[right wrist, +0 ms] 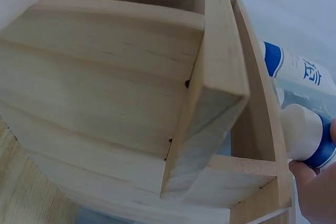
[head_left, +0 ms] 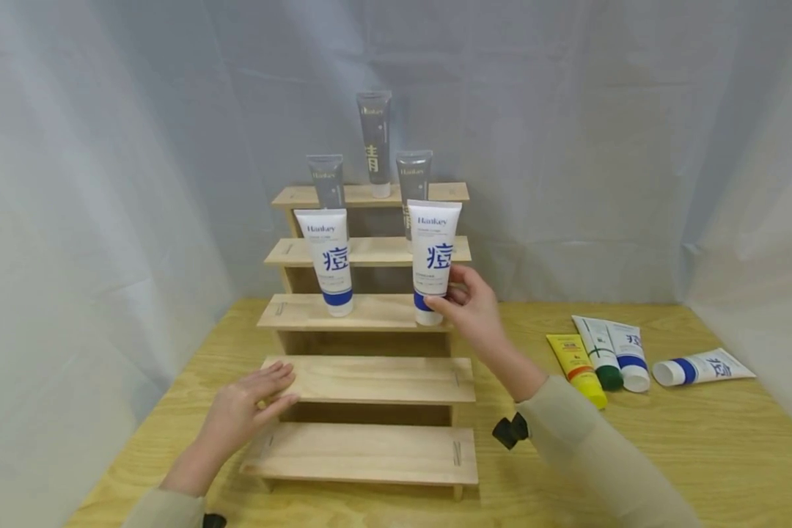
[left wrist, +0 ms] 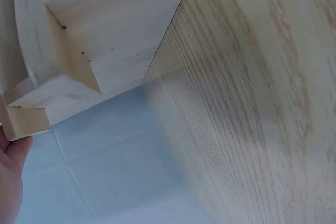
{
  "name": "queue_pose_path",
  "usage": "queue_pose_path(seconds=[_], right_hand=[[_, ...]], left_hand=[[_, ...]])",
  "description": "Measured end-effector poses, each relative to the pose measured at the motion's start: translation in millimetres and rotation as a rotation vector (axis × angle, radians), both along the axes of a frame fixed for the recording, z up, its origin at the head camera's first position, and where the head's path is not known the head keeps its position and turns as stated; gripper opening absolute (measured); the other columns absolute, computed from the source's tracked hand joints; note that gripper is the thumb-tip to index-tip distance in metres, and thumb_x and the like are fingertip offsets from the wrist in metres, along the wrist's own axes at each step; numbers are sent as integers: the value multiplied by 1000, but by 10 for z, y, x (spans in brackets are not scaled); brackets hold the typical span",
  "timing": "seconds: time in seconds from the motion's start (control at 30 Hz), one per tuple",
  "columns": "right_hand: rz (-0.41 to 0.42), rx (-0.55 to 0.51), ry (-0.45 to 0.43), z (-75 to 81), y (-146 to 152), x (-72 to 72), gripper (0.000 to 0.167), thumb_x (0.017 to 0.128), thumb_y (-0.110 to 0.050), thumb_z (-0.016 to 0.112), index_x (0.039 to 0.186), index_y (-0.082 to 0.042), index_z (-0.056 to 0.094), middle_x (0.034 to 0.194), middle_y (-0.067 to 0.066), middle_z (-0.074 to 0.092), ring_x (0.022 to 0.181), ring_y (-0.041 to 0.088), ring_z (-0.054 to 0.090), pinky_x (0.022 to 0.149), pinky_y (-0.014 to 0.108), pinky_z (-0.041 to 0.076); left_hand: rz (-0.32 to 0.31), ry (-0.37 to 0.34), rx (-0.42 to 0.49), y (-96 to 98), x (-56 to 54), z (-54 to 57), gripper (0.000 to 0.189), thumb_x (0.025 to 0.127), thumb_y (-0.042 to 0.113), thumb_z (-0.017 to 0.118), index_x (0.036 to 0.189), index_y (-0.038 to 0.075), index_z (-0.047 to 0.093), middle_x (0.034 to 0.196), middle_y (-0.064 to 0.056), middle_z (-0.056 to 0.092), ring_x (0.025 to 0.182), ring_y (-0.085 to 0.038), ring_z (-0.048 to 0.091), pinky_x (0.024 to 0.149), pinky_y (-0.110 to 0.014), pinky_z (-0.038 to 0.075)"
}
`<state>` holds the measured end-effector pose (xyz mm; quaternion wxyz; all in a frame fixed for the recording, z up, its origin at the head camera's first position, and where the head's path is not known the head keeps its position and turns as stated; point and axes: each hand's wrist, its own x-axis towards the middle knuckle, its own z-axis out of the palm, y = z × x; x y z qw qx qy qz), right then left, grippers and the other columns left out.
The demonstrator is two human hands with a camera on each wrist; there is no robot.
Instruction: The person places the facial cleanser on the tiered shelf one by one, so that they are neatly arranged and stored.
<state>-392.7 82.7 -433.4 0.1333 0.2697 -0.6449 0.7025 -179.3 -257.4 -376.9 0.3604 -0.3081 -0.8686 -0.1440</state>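
My right hand (head_left: 471,308) grips a white tube (head_left: 433,257) with a blue band near its lower end, fingers and thumb around that part. The tube stands nearly upright, its cap down at the right end of the middle step. In the right wrist view its white cap (right wrist: 303,131) is close to the shelf edge. A matching white tube (head_left: 330,257) stands on the same step to the left. My left hand (head_left: 244,403) rests on the left end of the step below, fingers extended over the board of the wooden stepped rack (head_left: 369,378).
Two grey tubes (head_left: 414,176) (head_left: 328,180) stand behind the white ones, and another grey tube (head_left: 375,139) is on the top step. On the table's right lie a yellow tube (head_left: 577,367), a green-capped tube (head_left: 597,348) and two white tubes (head_left: 628,352) (head_left: 705,368).
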Motion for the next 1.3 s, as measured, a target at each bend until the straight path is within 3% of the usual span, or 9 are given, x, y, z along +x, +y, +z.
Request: queue_pose_path(seconds=[0.1, 0.17, 0.23, 0.27, 0.33, 0.43, 0.7, 1.03, 1.3], right_hand=[[-8, 27, -80, 520, -76, 495, 56, 76, -11, 71, 124, -8, 43, 122, 12, 49, 106, 27, 53, 81, 37, 50], [-25, 46, -118, 670, -115, 629, 55, 76, -9, 70, 123, -5, 42, 122, 14, 48, 108, 27, 51, 85, 36, 48], [-48, 67, -99, 667, -144, 609, 55, 76, -12, 70, 122, -7, 42, 121, 12, 48, 108, 26, 51, 86, 34, 47], [-61, 74, -74, 506, -150, 429, 57, 75, -16, 72, 123, -11, 42, 121, 9, 49, 108, 23, 52, 84, 31, 48], [-68, 64, -35, 327, -172, 247, 57, 72, -21, 74, 120, -16, 44, 118, 4, 51, 105, 19, 54, 81, 28, 50], [-76, 57, -32, 334, -219, 247, 56, 71, -19, 75, 117, -17, 45, 117, 1, 52, 104, 17, 54, 81, 28, 49], [-86, 93, -171, 1316, -331, 1255, 44, 76, 12, 62, 115, 6, 41, 119, 23, 48, 109, 33, 49, 88, 35, 45], [-103, 91, -229, 1361, -358, 1253, 43, 76, 13, 61, 114, 7, 42, 119, 22, 49, 109, 32, 50, 88, 33, 45], [-63, 64, -165, 1007, -327, 862, 46, 74, 6, 67, 114, 1, 44, 117, 18, 51, 107, 28, 52, 86, 32, 47]], left_hand=[[3, -2, 0, -3, 0, -4, 48, 82, 44, 56, 92, -1, 68, 98, -14, 64, 88, -29, 62, 72, -43, 51], [5, -2, -1, -5, 0, -5, 47, 82, 44, 56, 92, -1, 68, 98, -14, 64, 88, -29, 62, 72, -43, 51], [6, -3, -4, -6, 0, -6, 48, 82, 44, 56, 92, -1, 68, 98, -14, 64, 88, -29, 62, 72, -42, 51], [6, -3, -6, -6, -1, -6, 48, 82, 44, 56, 92, -1, 68, 98, -14, 64, 88, -29, 62, 72, -42, 51], [6, -4, -7, -8, -1, -6, 48, 82, 45, 55, 92, -1, 68, 98, -14, 64, 88, -29, 62, 71, -42, 51], [6, -7, -6, -11, 1, -5, 48, 82, 45, 56, 92, -1, 68, 98, -14, 64, 88, -29, 62, 71, -42, 51], [1, -15, -4, -8, -2, -5, 46, 81, 42, 59, 92, -1, 68, 98, -14, 64, 88, -29, 61, 72, -42, 51], [2, -14, 1, -16, -10, -15, 45, 80, 42, 60, 92, -1, 68, 98, -14, 64, 89, -29, 61, 72, -41, 50], [1, -11, -6, -6, -3, -7, 47, 81, 44, 57, 92, -1, 68, 98, -14, 64, 88, -29, 61, 72, -42, 50]])
